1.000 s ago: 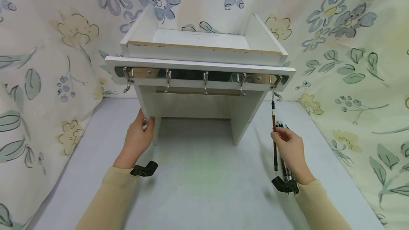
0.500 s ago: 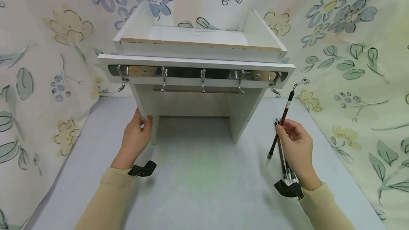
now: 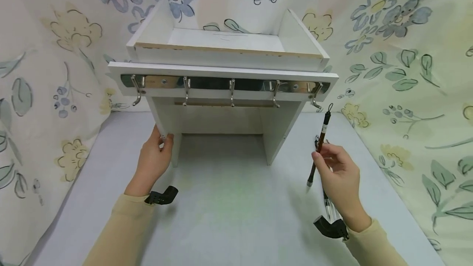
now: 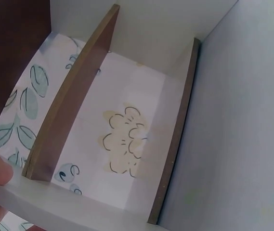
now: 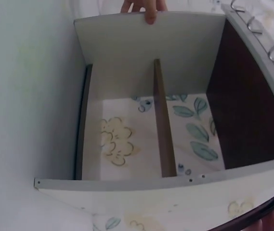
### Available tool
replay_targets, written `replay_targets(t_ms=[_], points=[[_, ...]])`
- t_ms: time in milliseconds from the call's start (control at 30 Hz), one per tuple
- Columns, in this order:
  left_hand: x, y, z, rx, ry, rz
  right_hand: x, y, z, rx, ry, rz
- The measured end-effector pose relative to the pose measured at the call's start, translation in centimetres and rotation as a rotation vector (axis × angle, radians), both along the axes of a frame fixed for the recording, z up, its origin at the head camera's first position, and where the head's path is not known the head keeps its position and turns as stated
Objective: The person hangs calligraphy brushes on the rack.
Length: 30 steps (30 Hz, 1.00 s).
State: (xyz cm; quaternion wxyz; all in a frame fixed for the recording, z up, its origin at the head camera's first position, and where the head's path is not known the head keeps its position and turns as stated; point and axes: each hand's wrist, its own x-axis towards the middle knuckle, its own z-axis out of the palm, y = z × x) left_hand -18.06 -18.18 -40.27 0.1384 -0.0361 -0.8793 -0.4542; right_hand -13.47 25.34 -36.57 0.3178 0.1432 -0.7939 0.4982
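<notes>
My right hand (image 3: pixel 338 171) pinches a dark brown writing brush (image 3: pixel 322 136) between thumb and fingers. The brush tilts, its cord loop up and its tip down to the left, below and right of the rightmost hook (image 3: pixel 315 95), apart from it. More brushes (image 3: pixel 327 206) lie on the table behind that hand, partly hidden. With my left hand (image 3: pixel 153 157) I grip the front edge of the left side panel of a white shelf unit (image 3: pixel 221 69). In the right wrist view, the fingers of the left hand (image 5: pixel 150 10) curl over that panel's edge.
A metal rail with several hooks (image 3: pixel 232 91) runs along the shelf unit's front. Above it is an open-topped tray section (image 3: pixel 229 40). Inside stands a brown-edged crosspiece (image 5: pixel 163 120). Floral cloth (image 3: pixel 402 65) hangs behind and at both sides of the pale table (image 3: pixel 236 216).
The brush has come away from beside the rightmost hook, turned from upright to tilted, and moved slightly left and down over the last half second. The left hand keeps its grip on the panel.
</notes>
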Motion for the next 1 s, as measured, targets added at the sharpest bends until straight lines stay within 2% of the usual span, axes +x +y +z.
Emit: replay_targets(t_ms=[200, 267, 633, 833, 1000], points=[[0.0, -0.2, 0.0, 0.005, 0.005, -0.001, 1.4, -2.0, 2.3, 0.041, 0.05, 0.044], [0.0, -0.2, 0.0, 0.005, 0.005, -0.002, 1.5, -2.1, 2.4, 0.051, 0.05, 0.045], [-0.2, -0.1, -0.2, 0.003, 0.014, -0.011, 0.3, -0.4, 0.2, 0.085, -0.002, 0.016], [-0.1, -0.1, 0.0, -0.002, 0.013, -0.006, 0.3, -0.3, -0.1, 0.099, -0.036, 0.002], [-0.1, -0.1, 0.0, -0.005, 0.015, -0.005, 0.2, -0.5, -0.2, 0.089, -0.002, 0.008]])
